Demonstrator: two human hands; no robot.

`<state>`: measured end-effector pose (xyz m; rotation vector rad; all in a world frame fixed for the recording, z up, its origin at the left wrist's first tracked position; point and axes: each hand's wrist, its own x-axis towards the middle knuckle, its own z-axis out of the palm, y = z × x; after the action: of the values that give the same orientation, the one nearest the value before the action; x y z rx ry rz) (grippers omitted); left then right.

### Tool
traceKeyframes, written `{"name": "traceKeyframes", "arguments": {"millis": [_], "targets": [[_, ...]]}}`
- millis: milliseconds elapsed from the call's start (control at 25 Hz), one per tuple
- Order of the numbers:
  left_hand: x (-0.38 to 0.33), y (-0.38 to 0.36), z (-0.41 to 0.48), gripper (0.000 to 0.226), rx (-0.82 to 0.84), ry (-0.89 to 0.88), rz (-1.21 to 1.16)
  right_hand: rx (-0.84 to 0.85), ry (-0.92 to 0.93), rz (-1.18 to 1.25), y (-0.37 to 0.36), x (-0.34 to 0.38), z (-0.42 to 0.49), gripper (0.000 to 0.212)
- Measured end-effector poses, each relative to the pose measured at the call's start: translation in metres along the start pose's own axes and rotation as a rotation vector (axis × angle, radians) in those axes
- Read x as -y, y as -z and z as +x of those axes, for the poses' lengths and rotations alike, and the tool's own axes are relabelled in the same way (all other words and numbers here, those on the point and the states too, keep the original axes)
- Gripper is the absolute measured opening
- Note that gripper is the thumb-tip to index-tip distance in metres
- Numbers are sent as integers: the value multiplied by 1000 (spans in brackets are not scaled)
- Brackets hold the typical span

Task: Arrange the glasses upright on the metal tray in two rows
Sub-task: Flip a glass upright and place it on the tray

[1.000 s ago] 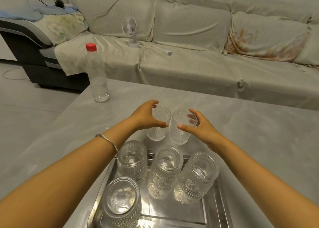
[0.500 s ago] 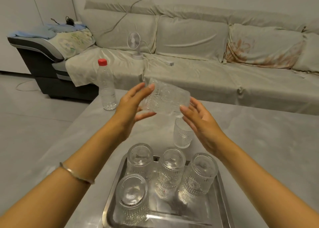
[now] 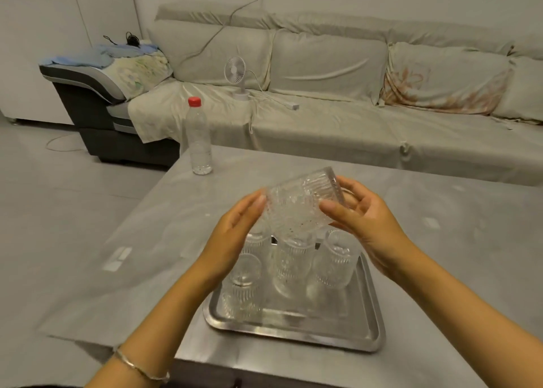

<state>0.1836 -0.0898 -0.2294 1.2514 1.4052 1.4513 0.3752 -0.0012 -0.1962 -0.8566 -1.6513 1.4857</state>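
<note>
clear plastic first, far left: the water bottle (image 3: pixel 199 140) with its red cap stands on the bench (image 3: pixel 440 226), well apart from my work. my left hand (image 3: pixel 235 237) is open, palm and fingers (image 3: pixel 255 204) flat against the base end of the ribbed glass (image 3: pixel 302 205) i have carried up. a second ago both hands were down at the two glasses beyond the tray; now one of them is in the air between my palms, tipped on its side, and half a second ago it was higher and further out, so it has come in over the metal tray (image 3: pixel 293 326). below it four glasses stand on the tray: three in the far row and one (image 3: pixel 242 284) in the near row at the left. my right hand (image 3: pixel 370 226) cups the rim end, loosely curled, thumb across the front. i judge this glass will be the fifth, bound for the near row once it is turned upright. i cannot see the other glass; my hands hide that spot.
</note>
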Motion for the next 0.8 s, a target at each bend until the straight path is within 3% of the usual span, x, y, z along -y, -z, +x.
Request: {"name": "traceKeyframes", "arguments": {"millis": [160, 400, 560, 800], "targets": [[39, 7, -15, 49, -55, 10, 324, -22, 7, -128, 3, -10, -20, 76], [70, 5, -21, 58, 49, -46, 755, 7, 3, -322, -2, -35, -37, 80], [72, 4, -20, 70, 55, -49, 842, 30, -16, -425, -10, -60, -44, 75], [72, 3, -21, 55, 34, -58, 839, 31, -17, -433, -19, -87, -41, 71]]}}
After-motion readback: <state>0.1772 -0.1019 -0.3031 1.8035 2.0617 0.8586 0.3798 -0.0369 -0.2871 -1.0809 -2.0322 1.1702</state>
